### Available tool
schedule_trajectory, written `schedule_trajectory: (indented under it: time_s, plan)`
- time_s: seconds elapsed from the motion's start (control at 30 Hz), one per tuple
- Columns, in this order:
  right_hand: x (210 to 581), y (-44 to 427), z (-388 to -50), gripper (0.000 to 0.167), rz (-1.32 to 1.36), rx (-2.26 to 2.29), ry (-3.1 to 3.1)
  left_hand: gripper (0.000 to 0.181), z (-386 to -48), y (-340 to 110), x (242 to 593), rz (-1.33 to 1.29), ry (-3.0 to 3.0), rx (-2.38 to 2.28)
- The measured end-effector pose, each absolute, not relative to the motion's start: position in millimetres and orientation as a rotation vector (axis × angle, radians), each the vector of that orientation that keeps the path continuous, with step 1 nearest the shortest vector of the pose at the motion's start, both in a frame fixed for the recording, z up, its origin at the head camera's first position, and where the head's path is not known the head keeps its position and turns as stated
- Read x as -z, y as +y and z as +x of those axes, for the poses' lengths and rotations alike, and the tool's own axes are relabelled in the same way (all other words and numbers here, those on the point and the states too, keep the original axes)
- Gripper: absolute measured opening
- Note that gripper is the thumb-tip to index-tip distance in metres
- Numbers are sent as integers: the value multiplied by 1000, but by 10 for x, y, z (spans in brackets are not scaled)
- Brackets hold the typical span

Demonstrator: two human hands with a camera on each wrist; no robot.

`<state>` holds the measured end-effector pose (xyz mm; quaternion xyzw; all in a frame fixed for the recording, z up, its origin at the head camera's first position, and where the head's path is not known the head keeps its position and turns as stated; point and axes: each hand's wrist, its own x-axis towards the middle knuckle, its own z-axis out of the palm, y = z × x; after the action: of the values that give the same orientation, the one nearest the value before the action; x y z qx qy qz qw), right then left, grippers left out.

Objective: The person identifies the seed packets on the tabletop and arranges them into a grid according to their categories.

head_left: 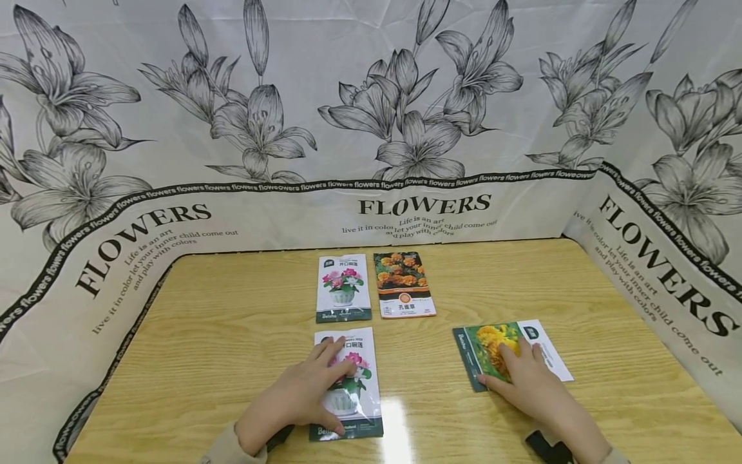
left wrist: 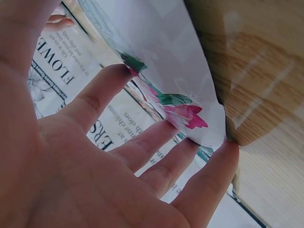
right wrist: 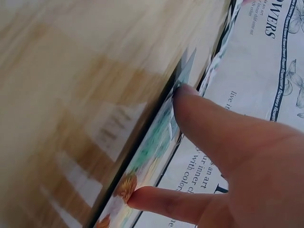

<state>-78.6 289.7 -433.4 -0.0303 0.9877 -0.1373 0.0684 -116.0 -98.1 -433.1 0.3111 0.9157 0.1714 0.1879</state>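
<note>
My left hand [head_left: 307,390] rests on a white seed packet [head_left: 364,403] with pink flowers in a pot, fingers spread over its upper part and thumb near its bottom edge. In the left wrist view, fingertips [left wrist: 116,71] touch the printed face, which bends slightly. On the right, a seed packet with yellow flowers [head_left: 489,345] lies turned sideways and angled. My right hand [head_left: 530,380] is laid over it, thumb at the dark green end. The right wrist view shows the thumb [right wrist: 187,102] at the packet's edge and a finger [right wrist: 156,199] on its picture.
Farther back, a second pink-flower packet [head_left: 343,296] and an orange-flower packet [head_left: 404,283] lie side by side on the wooden table [head_left: 232,309]. White cloth [head_left: 290,219] printed with flowers and lettering stands around the back and sides. Black bands [head_left: 547,448] circle the wrists.
</note>
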Motion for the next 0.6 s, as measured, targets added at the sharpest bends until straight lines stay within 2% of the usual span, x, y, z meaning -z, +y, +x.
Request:
schedule_trajectory:
  time_s: [0.3, 0.6]
  plan:
    - [4346, 2959, -777, 76, -233, 443, 3071, 78, -1157, -979, 4333, 875, 2578, -483]
    - [4367, 3019, -797, 71, -260, 517, 3079, 78, -1157, -984, 4338, 890, 2579, -482]
